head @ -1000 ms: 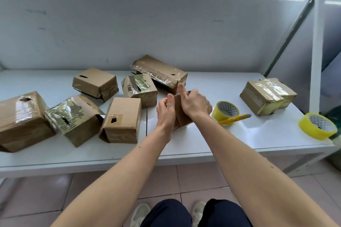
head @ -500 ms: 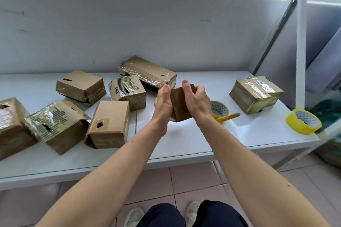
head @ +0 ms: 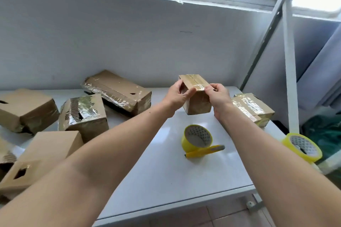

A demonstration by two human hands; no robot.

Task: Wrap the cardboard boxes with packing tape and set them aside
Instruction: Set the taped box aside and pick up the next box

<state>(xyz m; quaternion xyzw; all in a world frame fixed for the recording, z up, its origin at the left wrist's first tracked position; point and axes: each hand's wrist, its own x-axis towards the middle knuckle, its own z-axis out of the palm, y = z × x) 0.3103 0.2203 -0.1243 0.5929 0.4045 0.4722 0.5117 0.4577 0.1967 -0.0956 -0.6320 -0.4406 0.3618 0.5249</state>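
Note:
A small cardboard box [head: 197, 102] with tape along its top hangs in the air above the white table [head: 162, 177], toward the back right. My left hand [head: 178, 96] grips its left side, thumb on the near face. My right hand [head: 217, 97] pinches its right top edge at the tape. A yellow roll of packing tape [head: 197, 137] stands on the table below the box, with a yellow cutter [head: 204, 151] lying against it. A second yellow tape roll [head: 302, 147] sits at the table's right edge.
A taped box [head: 252, 108] lies just right of my right hand. Several more boxes crowd the left half: a long taped one [head: 118, 92], one with black stripes [head: 84, 116], a plain one [head: 42, 153] at the front. A white upright post [head: 289, 72] stands at the right.
Both hands lifted the small box off the table and carried it up and to the right, turning it so the taped top shows. The camera swung left and closer.

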